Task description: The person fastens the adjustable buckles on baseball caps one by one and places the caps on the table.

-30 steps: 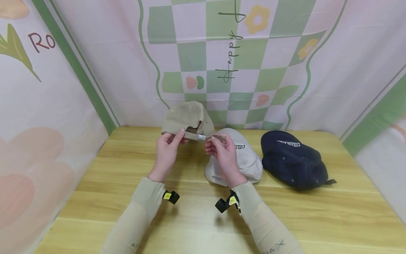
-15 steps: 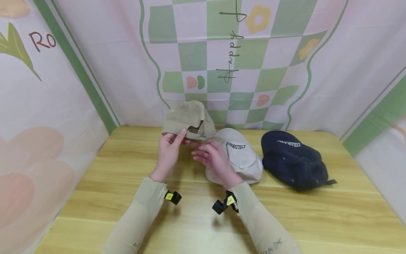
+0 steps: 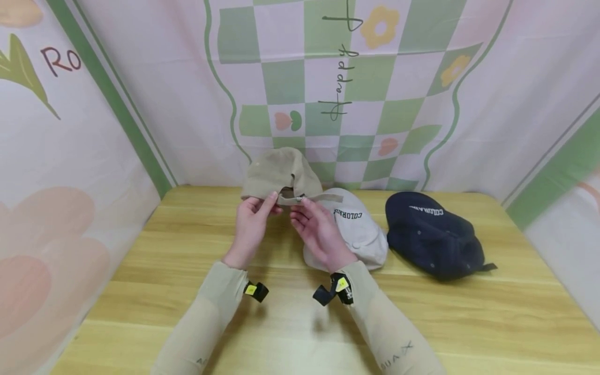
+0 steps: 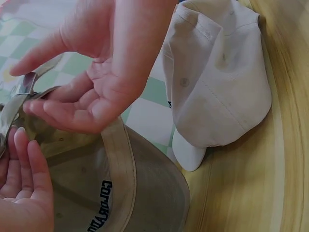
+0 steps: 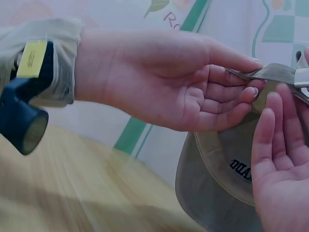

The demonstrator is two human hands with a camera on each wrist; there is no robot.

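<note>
A khaki cap (image 3: 274, 172) is held up above the far side of the table, its back opening and strap facing me. My left hand (image 3: 250, 224) pinches the strap's left part between thumb and fingers. With thumb and fingertips, my right hand (image 3: 321, 232) pinches the strap at its metal buckle (image 4: 26, 83). The strap's loose end (image 3: 333, 198) sticks out to the right. In the right wrist view the cap's brim (image 5: 186, 186) hangs below the hands. Dark lettering (image 4: 101, 208) shows in the left wrist view.
Behind and partly under my right hand lies a light grey cap (image 3: 363, 239) with dark lettering. A navy cap (image 3: 431, 239) is to its right. All are over a wooden table (image 3: 281, 333), backed by a patterned cloth (image 3: 323, 83).
The right hand has let go of the strap's right end and moved left, then taken hold at the buckle. The left hand keeps its grip, shifting slightly right with the cap.
</note>
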